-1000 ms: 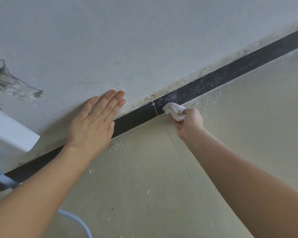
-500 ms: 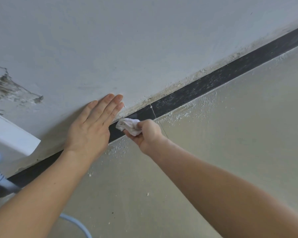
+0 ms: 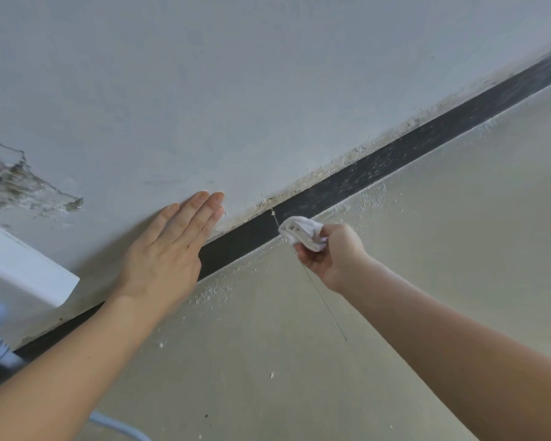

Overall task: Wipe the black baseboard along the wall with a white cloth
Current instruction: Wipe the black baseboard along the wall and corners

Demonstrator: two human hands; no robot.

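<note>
Your cloth (image 3: 303, 232) is soft, crumpled fabric. The baseboard (image 3: 379, 165) looks matt and dusty. The wall (image 3: 268, 90) plaster is flaking.

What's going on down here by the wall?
A person is wiping the black baseboard at the foot of the wall. The right hand grips a bunched white cloth at the strip's lower edge, beside a thin seam. The left hand lies flat against the wall. The stretch to the right looks dusty, and white crumbs lie along the floor.

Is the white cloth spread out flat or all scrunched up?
Scrunched up. The white cloth is bunched into folds, gripped by the right hand at the black baseboard.
</note>
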